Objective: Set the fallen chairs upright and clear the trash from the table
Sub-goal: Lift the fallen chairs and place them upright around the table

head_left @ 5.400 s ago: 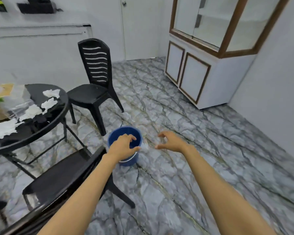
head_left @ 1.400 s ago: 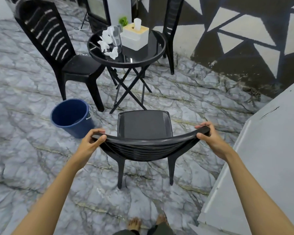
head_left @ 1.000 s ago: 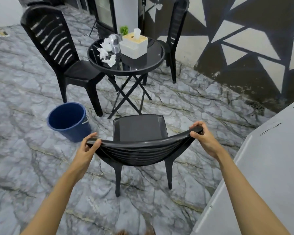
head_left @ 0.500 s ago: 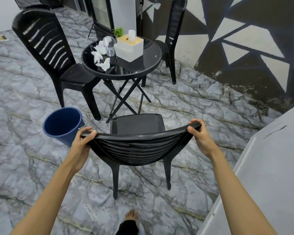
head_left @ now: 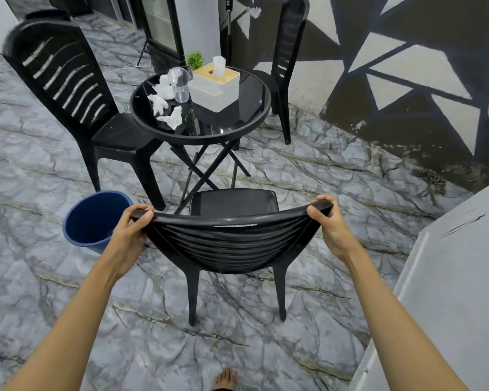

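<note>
A black plastic chair (head_left: 232, 241) stands upright right in front of me, its seat facing the round black glass table (head_left: 246, 128). My left hand (head_left: 130, 232) grips the left end of its backrest top and my right hand (head_left: 329, 227) grips the right end. On the table's left part lie several crumpled white tissues (head_left: 164, 107) beside a clear plastic cup (head_left: 180, 84). A blue bucket (head_left: 92, 218) stands on the floor just left of my left hand.
Two more black chairs stand upright at the table, one on the left (head_left: 71, 103) and one behind it (head_left: 287, 60). A white tissue box (head_left: 213, 87) and a small green plant (head_left: 194, 59) sit on the table. A grey cabinet top (head_left: 449, 292) is at my right.
Since 5.4 s ago I have turned from the bucket and taken hold of the chair's backrest with both hands. Over the last second the chair has come slightly closer to the table.
</note>
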